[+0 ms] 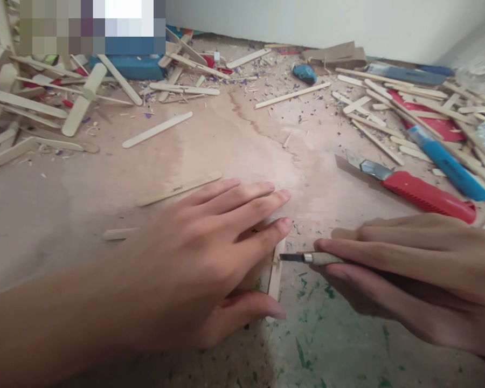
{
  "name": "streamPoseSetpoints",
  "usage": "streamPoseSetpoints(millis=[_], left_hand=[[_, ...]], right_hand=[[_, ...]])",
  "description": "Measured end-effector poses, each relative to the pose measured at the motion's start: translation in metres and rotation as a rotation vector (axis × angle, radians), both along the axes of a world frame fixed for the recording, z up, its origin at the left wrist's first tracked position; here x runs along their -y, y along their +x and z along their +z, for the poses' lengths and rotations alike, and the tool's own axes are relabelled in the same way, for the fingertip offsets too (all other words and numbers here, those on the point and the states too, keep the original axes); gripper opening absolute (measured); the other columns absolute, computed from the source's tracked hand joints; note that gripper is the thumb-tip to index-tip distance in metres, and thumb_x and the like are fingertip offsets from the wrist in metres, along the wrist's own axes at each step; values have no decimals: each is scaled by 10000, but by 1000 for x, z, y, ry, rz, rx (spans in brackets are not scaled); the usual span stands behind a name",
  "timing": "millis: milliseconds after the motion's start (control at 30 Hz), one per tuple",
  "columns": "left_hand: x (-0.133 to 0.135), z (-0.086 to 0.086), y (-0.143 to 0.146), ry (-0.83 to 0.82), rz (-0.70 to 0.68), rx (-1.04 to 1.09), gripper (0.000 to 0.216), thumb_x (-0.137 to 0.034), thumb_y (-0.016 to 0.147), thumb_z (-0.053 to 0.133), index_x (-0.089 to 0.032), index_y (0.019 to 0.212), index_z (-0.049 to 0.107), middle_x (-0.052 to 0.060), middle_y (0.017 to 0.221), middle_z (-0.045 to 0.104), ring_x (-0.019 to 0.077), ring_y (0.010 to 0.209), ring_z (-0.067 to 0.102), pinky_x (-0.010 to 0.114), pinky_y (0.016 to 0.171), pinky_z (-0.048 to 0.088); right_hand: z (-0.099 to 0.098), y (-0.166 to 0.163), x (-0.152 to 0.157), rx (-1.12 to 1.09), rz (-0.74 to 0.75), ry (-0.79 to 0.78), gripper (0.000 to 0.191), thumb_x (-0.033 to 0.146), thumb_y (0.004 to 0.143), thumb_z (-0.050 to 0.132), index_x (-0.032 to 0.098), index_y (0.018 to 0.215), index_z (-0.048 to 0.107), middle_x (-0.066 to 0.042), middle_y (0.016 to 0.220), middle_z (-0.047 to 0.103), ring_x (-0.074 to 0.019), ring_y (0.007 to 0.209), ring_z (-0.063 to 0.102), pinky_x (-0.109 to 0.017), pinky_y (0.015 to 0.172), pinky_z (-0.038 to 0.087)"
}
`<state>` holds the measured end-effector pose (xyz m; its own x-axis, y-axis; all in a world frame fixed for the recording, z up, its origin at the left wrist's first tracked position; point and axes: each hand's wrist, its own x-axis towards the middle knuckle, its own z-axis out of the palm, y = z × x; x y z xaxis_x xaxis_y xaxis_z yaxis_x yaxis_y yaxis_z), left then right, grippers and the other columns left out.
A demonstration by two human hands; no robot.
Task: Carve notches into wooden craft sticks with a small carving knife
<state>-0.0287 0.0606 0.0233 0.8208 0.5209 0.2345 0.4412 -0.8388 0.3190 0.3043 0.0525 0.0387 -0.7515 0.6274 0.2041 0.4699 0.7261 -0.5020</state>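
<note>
A wooden craft stick lies on the table, pressed down by the fingertips and thumb of my left hand. The fingers of that hand are stretched out and spread; part of the stick is hidden under them. My right hand grips a small carving knife by its light wooden handle. Its dark blade touches a notched spot on the stick's edge, between my left index finger and thumb. Another craft stick lies just beyond my left hand, and the end of a third stick shows beside the wrist.
A red utility knife with its blade out lies beyond my right hand. Blue cutters and many loose sticks crowd the right. A heap of sticks and a blue block fill the back left. Shavings are scattered near the wall.
</note>
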Motion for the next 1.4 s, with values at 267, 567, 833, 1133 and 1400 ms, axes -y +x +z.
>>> streamPoseSetpoints(millis=[267, 567, 833, 1133, 1400], left_hand=[[0, -3, 0, 4, 18, 1, 579, -582, 1331, 506, -135, 1648, 694, 186, 1839, 669, 393, 1726, 633, 635, 1477, 538], [2, -3, 2, -8, 30, -1, 597, -599, 1322, 546, -128, 1644, 722, 195, 1834, 674, 384, 1742, 616, 625, 1504, 495], [0, -2, 1, 8, 13, -6, 595, -579, 1309, 600, -112, 1659, 716, 208, 1854, 649, 407, 1746, 610, 660, 1503, 498], [0, -3, 1, 9, 16, 8, 636, -618, 1258, 707, -117, 1648, 725, 204, 1823, 681, 413, 1734, 632, 676, 1485, 531], [1, -3, 1, 32, 25, -5, 594, -601, 1292, 623, -145, 1661, 716, 197, 1830, 677, 396, 1751, 615, 651, 1489, 530]], right_hand=[[3, 3, -1, 30, 24, 7, 208, 185, 1257, 661, 227, 1434, 764, -53, 1132, 966, -196, 770, 894, -352, 625, 711], [3, 2, -7, 63, 93, 74, 206, 240, 1304, 622, 194, 1468, 739, -51, 1100, 956, -151, 759, 876, -287, 652, 689], [-10, 6, 4, -50, -60, 86, 209, 289, 1268, 696, 291, 1445, 807, -7, 1082, 952, -189, 750, 873, -328, 599, 696], [-13, 8, 3, -85, -44, 44, 296, 249, 1208, 767, 348, 1475, 848, 19, 1083, 955, -207, 700, 852, -350, 597, 727], [-12, 1, 4, -26, -24, 129, 230, 268, 1261, 680, 312, 1445, 810, 19, 1075, 957, -191, 681, 848, -368, 610, 689]])
